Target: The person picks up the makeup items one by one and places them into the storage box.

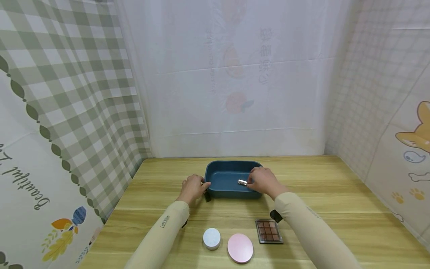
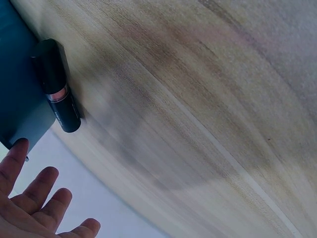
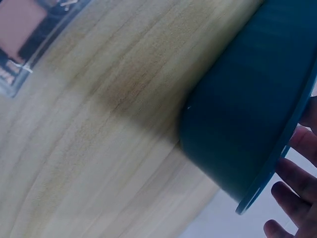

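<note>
A dark blue open storage box (image 1: 221,194) stands on the table. At its left rim, my left hand (image 1: 193,188) has its thumb over the edge and its index finger against the outside; the other fingers spread loosely in the left wrist view. A black lipstick (image 2: 57,87) with a copper-coloured band lies beside the box's left wall, apart from those fingers. My right hand (image 1: 263,181) reaches over the right rim, its fingertips at one end of a small silver tube (image 1: 242,182) inside the box. The right wrist view hides the tube behind the box wall.
Nearer on the wooden table (image 1: 319,224) lie a round white-lidded jar (image 1: 212,238), a round pink compact (image 1: 240,248) and an eyeshadow palette (image 1: 269,231) with a clear edge. A checked cloth (image 1: 84,74) hangs at the left and a white curtain (image 1: 188,93) behind.
</note>
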`<state>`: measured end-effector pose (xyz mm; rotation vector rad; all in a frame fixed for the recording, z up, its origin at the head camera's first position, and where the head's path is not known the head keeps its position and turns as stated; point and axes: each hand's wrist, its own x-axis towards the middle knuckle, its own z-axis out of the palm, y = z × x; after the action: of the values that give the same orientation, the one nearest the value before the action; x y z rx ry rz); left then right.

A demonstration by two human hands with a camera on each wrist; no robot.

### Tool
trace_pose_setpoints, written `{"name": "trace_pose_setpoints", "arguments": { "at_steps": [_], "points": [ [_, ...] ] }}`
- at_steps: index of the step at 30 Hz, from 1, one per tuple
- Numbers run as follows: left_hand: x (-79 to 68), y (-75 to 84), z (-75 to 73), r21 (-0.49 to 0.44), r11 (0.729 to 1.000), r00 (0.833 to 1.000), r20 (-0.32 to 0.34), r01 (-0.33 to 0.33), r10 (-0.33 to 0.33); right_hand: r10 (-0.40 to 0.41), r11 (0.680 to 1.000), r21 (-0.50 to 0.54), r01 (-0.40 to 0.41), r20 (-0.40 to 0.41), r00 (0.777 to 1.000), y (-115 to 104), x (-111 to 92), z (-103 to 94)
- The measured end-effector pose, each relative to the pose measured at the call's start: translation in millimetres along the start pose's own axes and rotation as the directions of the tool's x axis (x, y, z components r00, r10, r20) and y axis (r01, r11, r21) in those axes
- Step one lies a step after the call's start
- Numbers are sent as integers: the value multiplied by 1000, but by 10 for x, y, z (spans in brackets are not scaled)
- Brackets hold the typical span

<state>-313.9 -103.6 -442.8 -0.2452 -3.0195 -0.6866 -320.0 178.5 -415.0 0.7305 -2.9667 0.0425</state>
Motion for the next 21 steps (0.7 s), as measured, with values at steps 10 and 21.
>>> {"name": "trace_pose_setpoints", "arguments": {
  "at_steps": [10, 21],
  "points": [
    [6, -4, 14, 23, 1000, 1000, -5, -14, 14, -25, 1000, 12, 24, 42, 999, -43, 42, 33],
    [0, 11, -11, 36, 999, 1000, -2, -6, 6, 57, 998, -12, -56, 147, 987, -21, 197, 101]
  ]
}}
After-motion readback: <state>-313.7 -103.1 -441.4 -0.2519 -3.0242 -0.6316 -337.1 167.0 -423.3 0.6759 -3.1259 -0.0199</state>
